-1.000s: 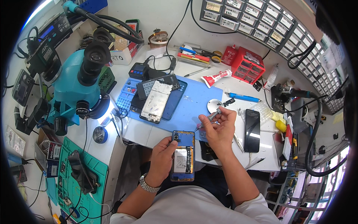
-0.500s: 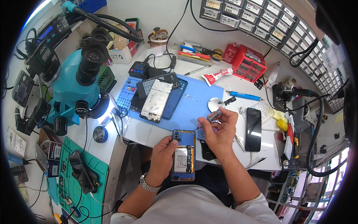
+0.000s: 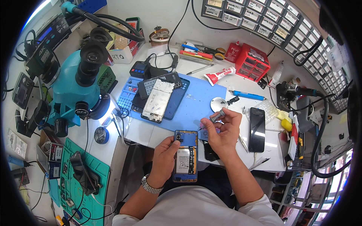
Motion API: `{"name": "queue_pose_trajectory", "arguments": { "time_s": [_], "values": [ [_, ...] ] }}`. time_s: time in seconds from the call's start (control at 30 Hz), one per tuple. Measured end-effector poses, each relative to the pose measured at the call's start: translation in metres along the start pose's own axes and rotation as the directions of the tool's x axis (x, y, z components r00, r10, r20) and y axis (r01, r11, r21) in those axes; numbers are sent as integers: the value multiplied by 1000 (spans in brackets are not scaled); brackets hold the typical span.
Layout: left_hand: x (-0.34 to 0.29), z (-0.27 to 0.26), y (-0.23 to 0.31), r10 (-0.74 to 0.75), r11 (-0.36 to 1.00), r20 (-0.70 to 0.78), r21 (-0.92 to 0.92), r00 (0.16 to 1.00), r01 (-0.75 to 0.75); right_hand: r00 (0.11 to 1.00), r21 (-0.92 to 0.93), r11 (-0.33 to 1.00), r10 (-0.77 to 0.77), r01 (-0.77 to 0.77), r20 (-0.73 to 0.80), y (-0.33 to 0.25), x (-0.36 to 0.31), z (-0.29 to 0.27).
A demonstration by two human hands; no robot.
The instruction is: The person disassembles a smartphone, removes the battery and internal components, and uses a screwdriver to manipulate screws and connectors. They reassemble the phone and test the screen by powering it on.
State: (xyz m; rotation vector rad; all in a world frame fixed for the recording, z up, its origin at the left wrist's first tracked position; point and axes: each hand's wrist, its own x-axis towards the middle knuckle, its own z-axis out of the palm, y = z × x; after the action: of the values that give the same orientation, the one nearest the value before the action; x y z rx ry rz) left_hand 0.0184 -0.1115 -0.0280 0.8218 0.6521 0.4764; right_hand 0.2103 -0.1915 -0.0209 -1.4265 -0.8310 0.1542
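My left hand point(image 3: 166, 153) grips an opened blue phone point(image 3: 187, 139) by its left edge, thumb next to the camera. The phone's back is off, and a pale battery point(image 3: 183, 161) shows in its lower half. My right hand point(image 3: 222, 130) is closed on a grey-handled screwdriver point(image 3: 217, 115). Its thin shaft slants down to the left, and the tip is close to the phone's upper right corner; whether it touches I cannot tell. Under the right hand, a dark phone point(image 3: 209, 152) lies partly hidden at the table's front edge.
A blue mat point(image 3: 201, 94) carries stacked phone parts, topped by a silver frame point(image 3: 158, 101). To the left stand a teal microscope point(image 3: 69, 86) and a green mat point(image 3: 102, 165). At right lie a black phone point(image 3: 257, 130), a blue pen-shaped tool point(image 3: 247, 95) and a red drawer box point(image 3: 252, 62).
Almost nothing differs. Both hands, the phone and the screwdriver keep nearly the same place, with only a very slight shift of the right hand.
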Motion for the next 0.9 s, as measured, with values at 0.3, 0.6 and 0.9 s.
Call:
{"name": "queue_pose_trajectory", "arguments": {
  "time_s": [0.3, 0.6, 0.9],
  "values": [
    [-1, 1, 2, 2, 1000, 4, -10, 1000, -2, 949, -64, 949, -304, 310, 84, 10, -5, -3],
    [-1, 3, 3, -1, 1000, -4, -11, 1000, 1, 956, -39, 961, -267, 273, 120, 3, -6, -5],
    [-1, 3, 3, 3, 1000, 1, -4, 1000, -3, 903, -229, 883, -355, 408, 241, -27, 7, -12]
  ]
}}
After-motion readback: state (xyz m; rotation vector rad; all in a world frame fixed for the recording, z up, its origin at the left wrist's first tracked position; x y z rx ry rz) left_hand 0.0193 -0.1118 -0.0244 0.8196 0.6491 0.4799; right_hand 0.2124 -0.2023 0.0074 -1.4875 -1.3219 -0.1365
